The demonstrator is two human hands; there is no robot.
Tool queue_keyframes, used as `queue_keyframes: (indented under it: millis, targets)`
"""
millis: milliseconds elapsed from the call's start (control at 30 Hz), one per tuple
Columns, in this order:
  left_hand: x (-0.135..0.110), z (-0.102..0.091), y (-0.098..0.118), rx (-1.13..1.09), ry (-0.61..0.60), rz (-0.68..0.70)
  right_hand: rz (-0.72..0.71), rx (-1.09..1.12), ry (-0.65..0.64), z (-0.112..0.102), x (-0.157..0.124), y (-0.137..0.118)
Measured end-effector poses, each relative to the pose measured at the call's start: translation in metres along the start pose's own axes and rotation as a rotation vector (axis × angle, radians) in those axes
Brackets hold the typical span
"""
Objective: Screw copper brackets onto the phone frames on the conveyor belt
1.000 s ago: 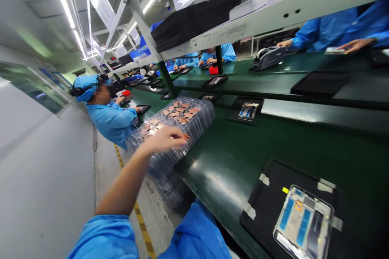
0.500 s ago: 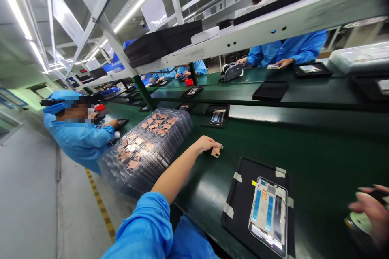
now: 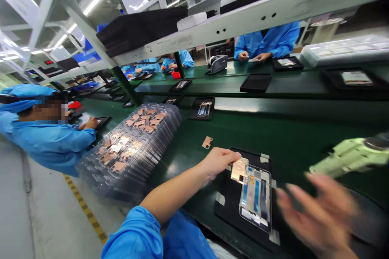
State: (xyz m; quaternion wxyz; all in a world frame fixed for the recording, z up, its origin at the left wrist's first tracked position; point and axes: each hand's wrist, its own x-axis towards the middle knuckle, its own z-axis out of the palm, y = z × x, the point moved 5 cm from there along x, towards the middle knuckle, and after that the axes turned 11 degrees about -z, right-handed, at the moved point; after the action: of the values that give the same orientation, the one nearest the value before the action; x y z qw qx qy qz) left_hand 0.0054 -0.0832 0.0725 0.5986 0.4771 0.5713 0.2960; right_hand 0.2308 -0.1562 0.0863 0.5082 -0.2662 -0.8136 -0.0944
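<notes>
My left hand (image 3: 221, 161) pinches a thin copper-coloured phone plate (image 3: 240, 170) with cut-outs. It holds the plate over the upper left corner of an opened phone frame (image 3: 257, 196) with blue strips inside. That frame lies on a black work mat (image 3: 225, 210) with pieces of tape at its edges. To the right, my right hand (image 3: 319, 214) is smeared by motion, its fingers spread and nothing visible in them. Just beyond it lies a pale green power screwdriver (image 3: 343, 156). Another copper-coloured plate (image 3: 207, 142) rests on the green bench beyond my left hand.
Stacked clear plastic trays (image 3: 152, 149) with several copper plates stand at the left. A black tray (image 3: 202, 108) with a phone frame sits behind. A white shelf beam (image 3: 194, 34) crosses above the bench. Co-workers in blue sit left (image 3: 45, 129) and opposite (image 3: 267, 44).
My left hand has come from the bench to the phone frame with a copper plate, and another plate now lies behind. My right hand has let go of the screwdriver and moved left.
</notes>
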Motion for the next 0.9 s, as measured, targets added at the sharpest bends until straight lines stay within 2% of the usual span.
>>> queue_keyframes:
  millis: [100,200,267,367,467,600,700,900]
  targets:
    - [-0.005,0.035,-0.005,0.046,-0.098,0.011,-0.149,0.097,-0.128,0.022,0.017,-0.016]
    - [0.002,0.045,-0.004,0.161,-0.101,0.074,-0.128,0.200,-0.113,0.030,0.020,-0.005]
    - [0.013,0.039,-0.001,0.269,-0.052,0.154,-0.025,0.228,-0.048,0.030,0.014,0.013]
    - [0.029,0.033,0.002,0.680,0.046,0.397,0.255,0.192,0.037,0.032,-0.003,0.043]
    - [0.042,0.038,-0.003,0.979,0.057,0.566,0.476,0.174,0.035,0.041,-0.021,0.061]
    - [0.054,0.049,-0.005,1.064,0.054,0.618,0.619,0.186,-0.021,0.054,-0.041,0.072]
    - [0.058,0.054,0.000,1.122,0.043,0.661,0.699,0.175,-0.018,0.056,-0.052,0.076]
    - [0.052,0.062,0.002,1.338,-0.048,0.851,0.764,0.155,0.009,0.053,-0.056,0.079]
